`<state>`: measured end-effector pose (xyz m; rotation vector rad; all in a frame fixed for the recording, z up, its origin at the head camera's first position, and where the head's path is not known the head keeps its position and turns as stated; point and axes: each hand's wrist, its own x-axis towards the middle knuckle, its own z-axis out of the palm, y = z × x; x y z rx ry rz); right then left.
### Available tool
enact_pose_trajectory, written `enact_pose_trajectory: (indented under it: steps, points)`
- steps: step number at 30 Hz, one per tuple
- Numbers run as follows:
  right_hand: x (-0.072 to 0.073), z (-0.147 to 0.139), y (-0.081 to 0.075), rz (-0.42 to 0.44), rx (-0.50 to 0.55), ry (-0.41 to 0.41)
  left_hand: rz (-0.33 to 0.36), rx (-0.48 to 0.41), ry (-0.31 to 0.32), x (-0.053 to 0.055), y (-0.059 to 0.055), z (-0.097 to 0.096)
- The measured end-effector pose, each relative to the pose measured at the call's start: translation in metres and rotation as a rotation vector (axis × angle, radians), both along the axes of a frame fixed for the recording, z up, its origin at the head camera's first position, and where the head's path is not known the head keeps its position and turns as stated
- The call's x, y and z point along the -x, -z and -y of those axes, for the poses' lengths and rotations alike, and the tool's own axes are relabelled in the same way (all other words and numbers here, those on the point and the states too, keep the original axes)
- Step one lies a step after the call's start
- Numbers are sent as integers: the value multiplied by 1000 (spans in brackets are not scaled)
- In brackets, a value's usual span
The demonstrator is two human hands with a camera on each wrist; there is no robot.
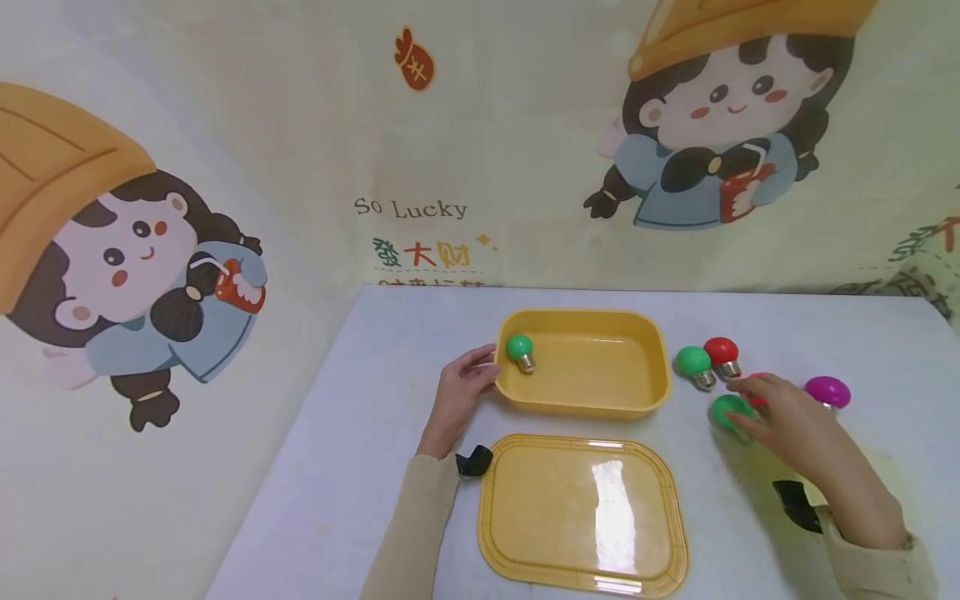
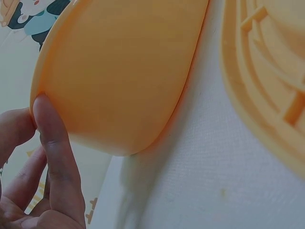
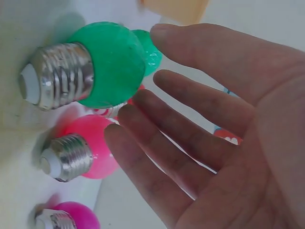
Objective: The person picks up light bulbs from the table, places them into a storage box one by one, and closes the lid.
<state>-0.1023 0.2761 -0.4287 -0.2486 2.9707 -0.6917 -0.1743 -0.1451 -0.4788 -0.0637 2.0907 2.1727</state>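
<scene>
My left hand (image 1: 459, 398) pinches the left rim of a yellow plastic box (image 1: 592, 407) between thumb and finger, plainly seen in the left wrist view. Inside the box, at its left end, lies a green light bulb (image 1: 520, 347). Over the loose bulbs on the right hovers my right hand (image 3: 214, 143), fingers spread and holding nothing. Closest to its thumb and fingers is another green bulb (image 3: 112, 64) with a silver screw base. A pink bulb (image 3: 90, 148) is partly covered by this hand in the head view. A magenta bulb (image 1: 827, 392) lies farther right.
A yellow lid (image 1: 555, 508) lies flat on the white table (image 1: 337, 500) in front of the box. Between box and right hand lie a green bulb (image 1: 693, 362) and a red bulb (image 1: 722, 350). A printed cloth (image 1: 525, 150) hangs behind the table.
</scene>
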Motion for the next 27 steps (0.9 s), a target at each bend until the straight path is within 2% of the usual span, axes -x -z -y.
enact_pose_trajectory:
  steps: [4,15,27]
  points:
    - [1,-2,2,27,-4,-9,2,0,-2,0,1,0]
    - [4,-4,7,19,-13,-17,1,-6,6,2,1,-2]
    - [3,-2,10,-37,-24,-27,-5,-3,3,0,1,1]
